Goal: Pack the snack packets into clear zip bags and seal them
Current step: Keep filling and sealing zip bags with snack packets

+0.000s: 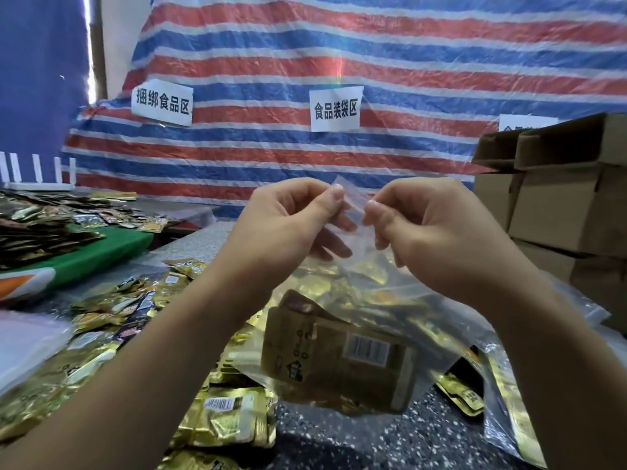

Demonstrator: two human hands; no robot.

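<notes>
At far left a green board point(101, 249) carries a dark heap of loose packets point(37, 228). Nearer me, shiny gold foil snack packets point(112, 307) lie scattered across the grey speckled tabletop point(356, 435). My left hand point(288, 215) pinches the top strip of the clear plastic zip bag point(353, 201), thumb and forefinger closed in a tight grip on its left side. The bag hangs between my hands above the tabletop, with gold packets inside it point(339, 361), one showing a barcode. My right hand point(424, 222) pinches the same strip just beside the left, its grip likewise closed on the bag. Behind, a striped red, white and blue tarpaulin point(339, 56) bears white paper labels point(334, 108). At right stand stacked brown cardboard boxes point(559, 198).
</notes>
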